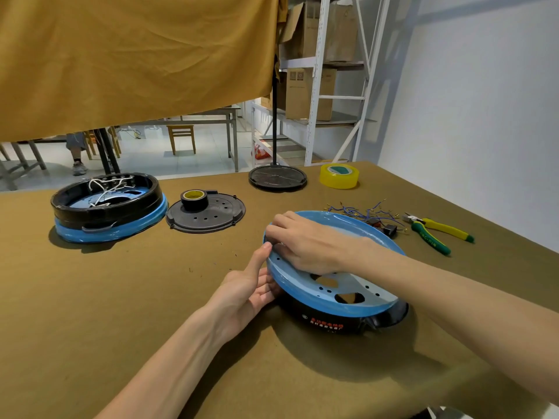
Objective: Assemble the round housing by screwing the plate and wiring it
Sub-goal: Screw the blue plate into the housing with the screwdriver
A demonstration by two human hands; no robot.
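A round housing (335,300) with a blue film-covered inside and black outer wall sits tilted on the table at centre right. My left hand (248,290) holds its left rim, thumb up against the edge. My right hand (305,243) reaches inside near the far left rim, fingers curled; what they pinch is hidden. A black perforated plate (217,219) lies flat behind, with a roll of black tape (194,199) standing on it. Loose blue wires with terminals (366,211) lie behind the housing.
A second housing (109,207) with white wires inside stands at the left. Yellow-green pliers (435,231) lie at the right, a yellow tape roll (339,176) and a black round base (277,176) at the back. An ochre cloth hangs above.
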